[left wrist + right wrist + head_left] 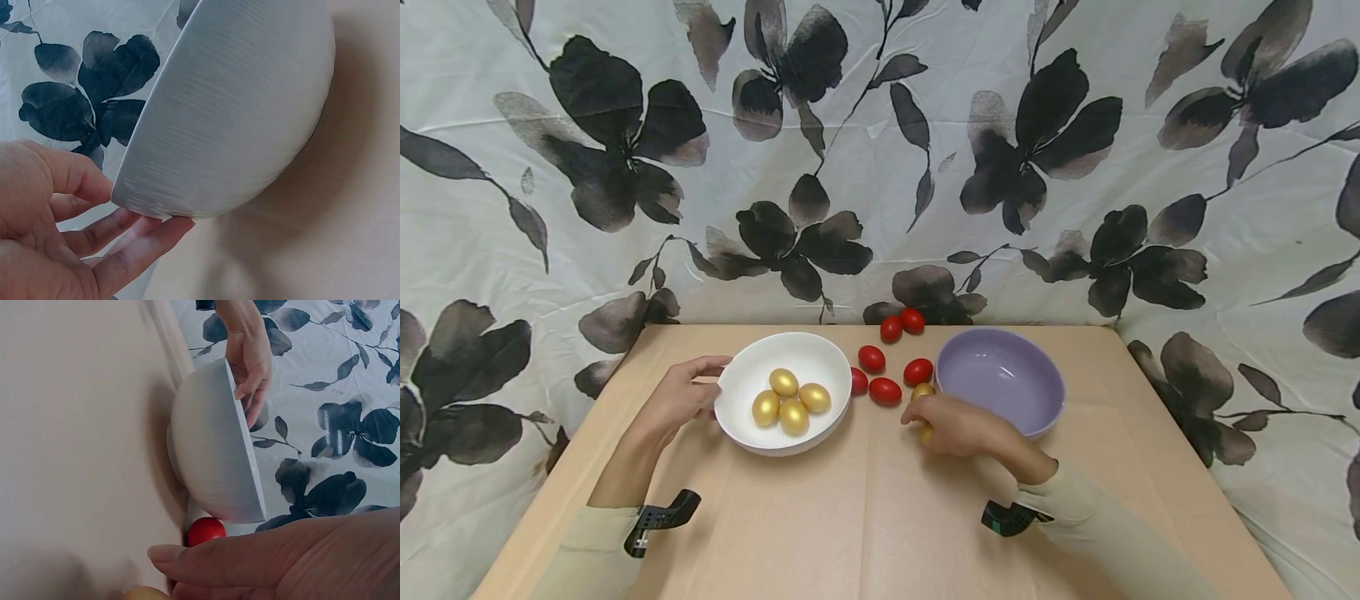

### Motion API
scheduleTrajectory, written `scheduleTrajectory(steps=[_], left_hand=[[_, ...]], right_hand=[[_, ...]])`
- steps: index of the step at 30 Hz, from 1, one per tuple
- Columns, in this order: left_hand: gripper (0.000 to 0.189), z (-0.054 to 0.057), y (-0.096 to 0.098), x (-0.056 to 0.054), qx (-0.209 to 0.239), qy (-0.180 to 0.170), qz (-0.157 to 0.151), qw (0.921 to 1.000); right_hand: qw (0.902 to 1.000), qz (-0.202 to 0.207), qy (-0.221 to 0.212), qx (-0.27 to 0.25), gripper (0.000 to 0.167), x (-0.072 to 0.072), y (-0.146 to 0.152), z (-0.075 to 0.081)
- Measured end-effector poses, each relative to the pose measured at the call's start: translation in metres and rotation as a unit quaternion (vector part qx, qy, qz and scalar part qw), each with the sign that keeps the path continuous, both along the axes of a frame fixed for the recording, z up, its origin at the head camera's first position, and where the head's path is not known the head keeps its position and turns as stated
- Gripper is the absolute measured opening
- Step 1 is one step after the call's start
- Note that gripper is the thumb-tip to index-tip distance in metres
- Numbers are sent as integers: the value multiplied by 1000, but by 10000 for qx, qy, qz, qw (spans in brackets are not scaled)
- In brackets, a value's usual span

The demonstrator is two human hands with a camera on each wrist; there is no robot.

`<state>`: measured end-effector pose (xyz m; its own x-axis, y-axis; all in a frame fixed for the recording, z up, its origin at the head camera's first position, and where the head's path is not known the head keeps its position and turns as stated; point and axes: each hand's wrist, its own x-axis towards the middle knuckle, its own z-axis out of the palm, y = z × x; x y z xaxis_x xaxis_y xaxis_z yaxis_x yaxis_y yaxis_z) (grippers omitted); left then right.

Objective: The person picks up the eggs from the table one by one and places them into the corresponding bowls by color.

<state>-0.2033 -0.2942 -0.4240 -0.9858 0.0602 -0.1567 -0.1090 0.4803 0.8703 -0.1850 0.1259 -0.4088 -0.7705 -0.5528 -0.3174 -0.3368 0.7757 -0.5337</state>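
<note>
My left hand [681,398] grips the side of a white bowl [739,417]; in the left wrist view its thumb meets the rim and its fingers [147,250] touch the outer wall. Several gold eggs [794,417] lie in this bowl. My right hand [958,425] reaches down over the table between the two bowls. Another gold egg [927,434] shows beneath its fingers, and a further gold egg [922,390] sits just beyond it. In the right wrist view a gold egg [147,594] appears below the thumb; whether it is pinched is hidden.
A purple bowl [1000,379] stands on the right, close behind the right hand. Several red eggs [885,391] lie loose between the bowls, some toward the table's [820,525] back edge. Floral cloth [925,208] hangs behind the table.
</note>
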Motion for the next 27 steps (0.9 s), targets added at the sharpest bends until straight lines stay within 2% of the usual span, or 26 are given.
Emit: scheduleTrajectory(steps=[4,10,19,23,27], left_hand=[[58,-1,-1,0,27,-2,-3,10000],[58,-1,-1,-2,26,1,-32,10000],[57,-1,-1,-2,-19,5,-39,10000],[57,0,0,-1,-45,2,-20,10000],[58,1,0,0,-77,-5,1,10000]], right_hand=[[9993,-187,-186,260,47,2,-2,-1],[9989,60,62,464,48,3,-4,-3],[9984,556,-30,-35,42,-1,-3,-5],[9973,648,186,-279,42,-4,-4,-8],[9967,572,497,-287,42,-6,-7,-13]])
